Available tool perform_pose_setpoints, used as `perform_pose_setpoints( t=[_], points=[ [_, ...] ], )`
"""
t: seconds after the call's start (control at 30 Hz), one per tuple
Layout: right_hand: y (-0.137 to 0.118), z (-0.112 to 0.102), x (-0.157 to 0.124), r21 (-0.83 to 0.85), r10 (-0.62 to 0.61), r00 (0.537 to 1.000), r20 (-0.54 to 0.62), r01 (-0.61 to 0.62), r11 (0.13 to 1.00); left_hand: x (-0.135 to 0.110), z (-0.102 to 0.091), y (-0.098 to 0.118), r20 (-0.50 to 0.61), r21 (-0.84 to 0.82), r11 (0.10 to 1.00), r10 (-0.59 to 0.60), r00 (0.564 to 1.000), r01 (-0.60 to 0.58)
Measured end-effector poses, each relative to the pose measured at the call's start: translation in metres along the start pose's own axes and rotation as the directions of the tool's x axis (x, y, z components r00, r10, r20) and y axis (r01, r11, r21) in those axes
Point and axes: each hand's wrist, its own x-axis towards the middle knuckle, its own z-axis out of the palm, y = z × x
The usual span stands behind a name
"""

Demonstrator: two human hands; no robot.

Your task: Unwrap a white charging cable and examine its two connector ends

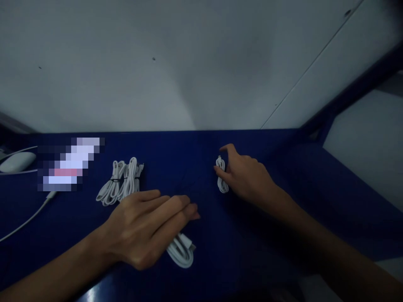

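Note:
My left hand (147, 228) is closed around a coiled white USB cable (182, 251). The loop and metal plug of this cable stick out below my fingers. Farther right, my right hand (242, 170) is at a smaller bundled white cable (223, 182) on the blue table. Its thumb lies across that bundle and the index finger curves past its upper end; the other fingers are partly hidden. Beyond my left hand lie several bundled white cables (117, 182), bound with dark ties and lying side by side.
A lit, pixelated screen (72, 161) lies at the left with a white cord (34, 220) plugged into it. Near it is a white rounded object (18, 162). A pale wall panel (189, 84) rises behind the blue table (179, 167). A dark blue frame (352, 88) slants at the right.

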Motion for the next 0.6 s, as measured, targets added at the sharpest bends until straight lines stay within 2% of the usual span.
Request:
perform_pose_setpoints(
  t=[0.23,0.43,0.5,0.53,0.57,0.6],
  points=[
    [0.003,-0.001,0.003,0.111,-0.109,0.993,0.039,0.104,0.988,0.002,-0.004,0.003,0.045,-0.024,0.998,-0.048,0.998,0.049],
    [0.001,-0.007,0.001,0.059,-0.042,0.998,-0.056,0.046,0.997,0.007,-0.006,0.006,0.057,-0.068,0.994,-0.079,0.995,0.082],
    [-0.007,-0.015,-0.009,0.121,-0.055,0.994,-0.091,0.066,0.990,0.008,-0.008,0.007,0.064,-0.100,0.990,-0.089,0.994,0.095],
    [-0.012,-0.019,-0.016,0.272,-0.095,0.989,-0.110,0.122,0.955,0.008,-0.008,0.008,0.060,-0.119,0.988,-0.093,0.994,0.099],
    [-0.018,-0.023,-0.023,0.467,-0.159,0.984,-0.078,0.177,0.866,0.008,-0.008,0.008,0.048,-0.137,0.985,-0.095,0.994,0.101],
    [-0.023,-0.026,-0.030,0.661,-0.254,0.967,0.017,0.180,0.729,0.007,-0.008,0.009,0.037,-0.153,0.983,-0.097,0.995,0.102]
  ],
)
